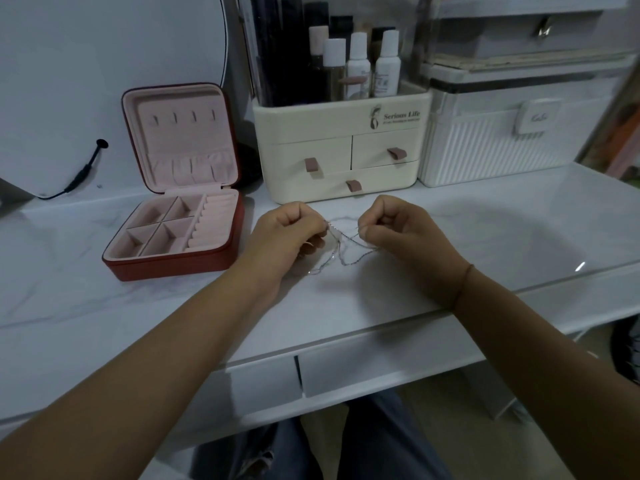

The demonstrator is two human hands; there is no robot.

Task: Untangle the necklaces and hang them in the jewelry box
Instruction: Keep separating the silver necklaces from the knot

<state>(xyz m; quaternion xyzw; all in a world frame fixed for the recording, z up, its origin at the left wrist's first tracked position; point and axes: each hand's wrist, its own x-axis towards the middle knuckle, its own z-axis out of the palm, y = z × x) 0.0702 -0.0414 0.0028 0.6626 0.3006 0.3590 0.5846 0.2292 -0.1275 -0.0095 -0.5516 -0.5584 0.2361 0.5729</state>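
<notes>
Three containers stand along the back of your white marbled tabletop (pixel 485 230), and you sit at its front edge with both forearms reaching over it. Largest is the white ribbed case (pixel 485 150) at the far right, its lid down and a latch on its front, so its contents cannot be seen. Beside it on the left is the cream cosmetic organizer (pixel 329 119): its open top tray holds a cluster of upright bottles (pixel 358 64), white-capped ones at the front and dark ones behind, and its three drawers below are pushed in, each with a dusky pink pull tab. Left of that, the red jewelry box (pixel 166 268) lies open with its lid standing upright; the lid shows a row of four small hooks (pixel 183 116) above a gathered pocket, and the base shows four square compartments and a strip of ring rolls, all bare pink lining. Your left hand (pixel 287 233) and right hand (pixel 398 226) are curled in front of the organizer, near each other, each pinching thin silver chain between thumb and fingertips. The necklaces (pixel 346 251) cross between the two hands in a loose tangle and trail down onto the tabletop, well apart from the jewelry box. A thin cord bracelet (pixel 462 285) circles your right wrist.
</notes>
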